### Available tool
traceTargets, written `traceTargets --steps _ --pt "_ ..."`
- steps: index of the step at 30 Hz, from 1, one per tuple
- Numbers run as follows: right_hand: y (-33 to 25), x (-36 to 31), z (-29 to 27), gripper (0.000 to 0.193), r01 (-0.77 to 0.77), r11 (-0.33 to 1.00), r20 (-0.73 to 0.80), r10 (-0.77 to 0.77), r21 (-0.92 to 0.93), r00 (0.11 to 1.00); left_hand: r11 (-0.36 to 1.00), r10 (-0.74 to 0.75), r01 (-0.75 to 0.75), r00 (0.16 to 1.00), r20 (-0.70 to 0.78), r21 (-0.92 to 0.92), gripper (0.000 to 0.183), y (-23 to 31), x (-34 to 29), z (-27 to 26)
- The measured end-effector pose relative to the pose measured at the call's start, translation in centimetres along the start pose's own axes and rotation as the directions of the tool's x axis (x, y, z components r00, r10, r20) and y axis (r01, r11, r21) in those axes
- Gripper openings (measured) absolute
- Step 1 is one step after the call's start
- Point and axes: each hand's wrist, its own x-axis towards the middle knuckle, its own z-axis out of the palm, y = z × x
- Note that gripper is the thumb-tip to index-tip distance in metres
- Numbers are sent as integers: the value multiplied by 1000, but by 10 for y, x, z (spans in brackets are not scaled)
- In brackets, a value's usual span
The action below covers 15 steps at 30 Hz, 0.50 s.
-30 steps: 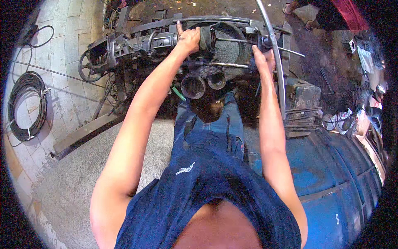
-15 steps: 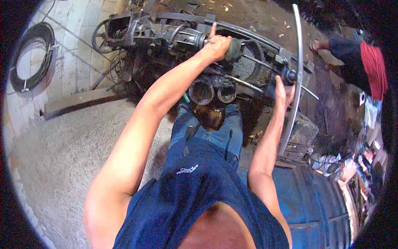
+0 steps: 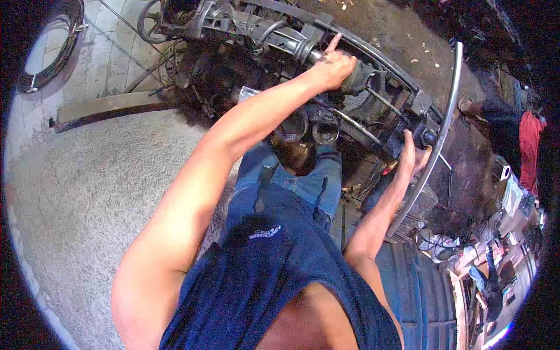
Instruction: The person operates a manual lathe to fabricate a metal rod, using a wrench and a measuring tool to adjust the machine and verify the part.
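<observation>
Could get pinched via any shift of machine (image 3: 269, 36), w/ L hand (image 3: 335, 70) half-curled over dark piece (image 3: 357, 79) mid-machine, index out, & R hand (image 3: 410, 156) at black knob (image 3: 429, 137), R end, grips unclear.

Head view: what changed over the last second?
The view turned: the metal machine swung clockwise in the picture, its right end lower. No visible grab or release: the left hand stays at the dark cylinder, the right hand beside the black round part.

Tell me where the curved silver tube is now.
In the head view, the curved silver tube runs down the right side, just right of the right hand and a round black part.
</observation>
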Motion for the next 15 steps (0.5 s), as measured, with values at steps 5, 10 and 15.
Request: traceTargets --steps 5,10,15 --pt "-9 1 4 61 48 997 -87 -54 -66 995 1000 0 0 999 44 1 43 0 1 -3" --pt "-12 4 2 61 28 997 -45 -31 -76 998 991 63 -79 988 -141 -112 54 -7 -10 1" --pt "-10 15 -4 62 0 951 -64 -21 -311 998 997 -77 78 996 -49 28 33 -9 -13 2"
